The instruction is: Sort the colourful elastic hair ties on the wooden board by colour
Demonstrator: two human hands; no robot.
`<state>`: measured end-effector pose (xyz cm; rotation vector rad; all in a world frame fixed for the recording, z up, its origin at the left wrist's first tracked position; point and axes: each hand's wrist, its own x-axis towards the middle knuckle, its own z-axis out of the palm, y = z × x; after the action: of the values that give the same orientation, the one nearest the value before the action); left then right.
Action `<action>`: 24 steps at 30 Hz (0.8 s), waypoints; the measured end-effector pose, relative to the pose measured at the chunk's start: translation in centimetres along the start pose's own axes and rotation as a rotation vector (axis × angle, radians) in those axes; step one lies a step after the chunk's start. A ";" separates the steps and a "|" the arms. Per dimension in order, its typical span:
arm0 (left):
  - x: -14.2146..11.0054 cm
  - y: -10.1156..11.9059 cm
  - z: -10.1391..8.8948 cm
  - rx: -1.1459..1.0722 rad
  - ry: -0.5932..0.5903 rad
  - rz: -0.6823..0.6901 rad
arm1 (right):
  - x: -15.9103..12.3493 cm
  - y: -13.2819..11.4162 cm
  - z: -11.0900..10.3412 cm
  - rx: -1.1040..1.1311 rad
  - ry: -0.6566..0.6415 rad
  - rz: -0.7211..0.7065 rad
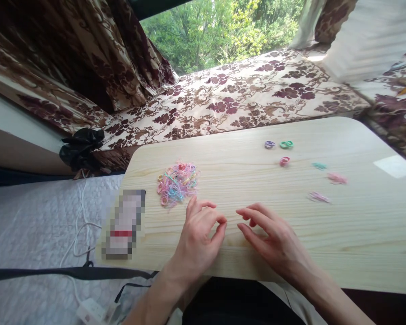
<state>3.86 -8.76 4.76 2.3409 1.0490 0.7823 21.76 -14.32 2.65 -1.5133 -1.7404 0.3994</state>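
Observation:
My left hand is over the table near its front edge, thumb and index fingertip pressed together. Whatever the pinch may hold is too small to make out. Facing it, my right hand has thumb and fingers apart, with nothing visible between them. Just beyond my left hand lies a tangled pile of colourful hair ties. To the far right are small separate groups: purple hair ties, green hair ties, red-pink hair ties, and thin teal, pink and lilac bands.
A pixelated phone-like object lies at the left of the light wooden table. A white patch is at the right edge. Behind are a floral-covered sill and curtains. White cables and a power strip lie on the bed at left.

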 end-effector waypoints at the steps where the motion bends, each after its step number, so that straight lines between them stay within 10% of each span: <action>1: 0.0 0.1 0.0 -0.014 -0.001 -0.006 | 0.0 0.0 0.0 0.014 0.011 -0.007; 15: 0.3 0.9 0.2 -0.263 -0.065 -0.267 | -0.2 0.1 -0.3 -0.031 0.101 -0.161; 24: 0.5 0.7 0.2 -0.214 -0.038 -0.266 | -0.6 0.1 -1.1 0.107 -0.035 0.069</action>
<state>4.65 -8.85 5.18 1.9807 1.1679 0.7065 22.63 -15.17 3.10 -1.5010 -1.6702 0.5488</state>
